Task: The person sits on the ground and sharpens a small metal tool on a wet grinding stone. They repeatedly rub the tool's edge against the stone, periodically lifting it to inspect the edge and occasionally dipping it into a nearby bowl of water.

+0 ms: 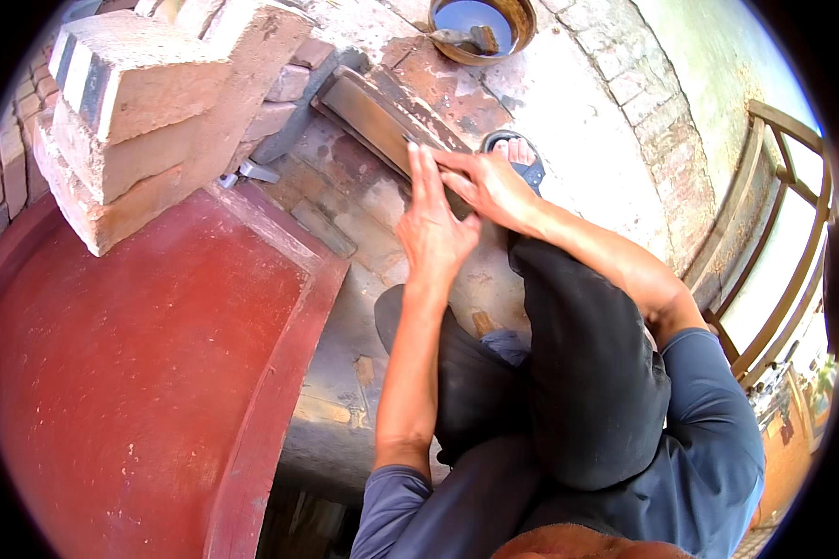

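Observation:
My left hand point(432, 240) reaches forward with its index and middle fingers stretched out side by side, pressing down over a long brown slab point(364, 114). A small dark tip point(408, 140) shows just past those fingertips; the rest of whatever they press is hidden. From the right, my right hand point(496, 191) meets the left, its fingers bent and closed against the left fingers. What it grips is covered. The slab has a smooth, damp-looking face and lies slantwise on the ground, a rough-edged strip along its far side.
Beyond the slab stands a round bowl point(522, 35) of water with a brush point(480, 39) across it. Stacked bricks point(149, 121) rise at the left above a large red panel point(149, 354). My sandalled foot point(529, 168) is beside the slab. A wooden frame point(764, 270) stands right.

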{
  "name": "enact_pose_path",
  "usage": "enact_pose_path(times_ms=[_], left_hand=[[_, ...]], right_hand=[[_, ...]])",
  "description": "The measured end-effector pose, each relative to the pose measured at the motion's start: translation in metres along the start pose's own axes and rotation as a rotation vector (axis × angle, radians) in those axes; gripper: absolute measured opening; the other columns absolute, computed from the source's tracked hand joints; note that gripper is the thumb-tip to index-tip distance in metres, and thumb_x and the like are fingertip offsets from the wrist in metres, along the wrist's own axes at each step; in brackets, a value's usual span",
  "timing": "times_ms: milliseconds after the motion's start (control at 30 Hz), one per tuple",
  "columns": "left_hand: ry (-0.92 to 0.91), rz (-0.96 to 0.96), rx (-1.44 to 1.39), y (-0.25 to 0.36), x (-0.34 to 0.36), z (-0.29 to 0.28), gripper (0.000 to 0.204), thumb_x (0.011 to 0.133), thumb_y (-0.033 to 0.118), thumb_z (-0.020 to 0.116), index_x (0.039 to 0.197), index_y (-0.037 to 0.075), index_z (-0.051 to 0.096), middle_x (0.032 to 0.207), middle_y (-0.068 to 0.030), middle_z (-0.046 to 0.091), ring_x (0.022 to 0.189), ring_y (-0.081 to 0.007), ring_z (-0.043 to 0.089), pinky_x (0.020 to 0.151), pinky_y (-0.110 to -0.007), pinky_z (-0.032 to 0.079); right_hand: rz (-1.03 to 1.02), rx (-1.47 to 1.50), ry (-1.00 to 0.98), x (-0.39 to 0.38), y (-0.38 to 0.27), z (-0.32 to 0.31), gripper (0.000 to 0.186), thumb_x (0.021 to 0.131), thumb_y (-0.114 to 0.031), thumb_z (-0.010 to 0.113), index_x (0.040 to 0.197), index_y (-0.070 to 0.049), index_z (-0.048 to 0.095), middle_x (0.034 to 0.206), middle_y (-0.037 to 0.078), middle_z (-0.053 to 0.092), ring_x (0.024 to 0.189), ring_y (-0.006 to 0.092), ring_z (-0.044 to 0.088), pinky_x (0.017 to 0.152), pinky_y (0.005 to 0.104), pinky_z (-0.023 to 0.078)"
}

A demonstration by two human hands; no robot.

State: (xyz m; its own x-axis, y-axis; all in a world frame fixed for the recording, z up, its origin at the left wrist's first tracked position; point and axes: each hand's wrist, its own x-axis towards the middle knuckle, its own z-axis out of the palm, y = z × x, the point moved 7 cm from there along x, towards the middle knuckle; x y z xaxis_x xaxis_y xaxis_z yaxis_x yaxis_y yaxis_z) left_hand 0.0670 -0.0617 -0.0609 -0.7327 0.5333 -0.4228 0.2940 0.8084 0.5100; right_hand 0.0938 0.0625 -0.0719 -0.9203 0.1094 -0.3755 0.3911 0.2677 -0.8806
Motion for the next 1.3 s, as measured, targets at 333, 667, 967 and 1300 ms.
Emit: enact_pose_path(times_ms=[333,667,967,1300], left_hand=[[-0.065,-0.061,-0.046,-0.002,0.003,0.003,0.125,0.072,0.023,0.089,0.174,0.005,0.018,0.179,-0.0218,0.027,0.138,-0.0449,0.062,0.098,-0.051,0.061],[-0.024,-0.025,-0.042,-0.005,0.000,0.007,0.128,0.071,0.025,0.090,0.174,0.004,0.017,0.180,-0.0195,0.026,0.135,-0.0450,0.064,0.101,-0.050,0.060],[0.060,0.012,-0.028,-0.005,0.003,0.002,0.123,0.074,0.025,0.091,0.172,0.003,0.020,0.179,-0.0227,0.026,0.116,-0.0470,0.072,0.091,-0.050,0.062],[0.088,0.018,-0.036,-0.004,0.004,0.001,0.125,0.073,0.024,0.092,0.172,0.003,0.019,0.179,-0.0231,0.026,0.113,-0.0486,0.072,0.088,-0.051,0.062]], right_hand=[[-0.033,0.001,0.025,0.000,-0.004,-0.003,0.043,0.103,-0.013,0.064,0.145,-0.002,0.066,0.104,0.031,0.074,0.094,0.0503,0.072,0.085,0.0534,0.058],[-0.093,-0.042,0.026,-0.001,0.000,-0.002,0.044,0.104,-0.016,0.064,0.147,-0.004,0.066,0.110,0.030,0.075,0.097,0.0494,0.072,0.084,0.0515,0.057],[-0.087,-0.042,0.006,0.007,0.002,0.003,0.043,0.108,-0.019,0.065,0.149,-0.005,0.065,0.098,0.028,0.074,0.073,0.0349,0.069,0.075,0.0442,0.055],[-0.050,-0.060,-0.008,0.011,-0.002,0.001,0.043,0.108,-0.020,0.063,0.148,-0.005,0.066,0.098,0.028,0.074,0.072,0.0351,0.068,0.071,0.0453,0.053]])
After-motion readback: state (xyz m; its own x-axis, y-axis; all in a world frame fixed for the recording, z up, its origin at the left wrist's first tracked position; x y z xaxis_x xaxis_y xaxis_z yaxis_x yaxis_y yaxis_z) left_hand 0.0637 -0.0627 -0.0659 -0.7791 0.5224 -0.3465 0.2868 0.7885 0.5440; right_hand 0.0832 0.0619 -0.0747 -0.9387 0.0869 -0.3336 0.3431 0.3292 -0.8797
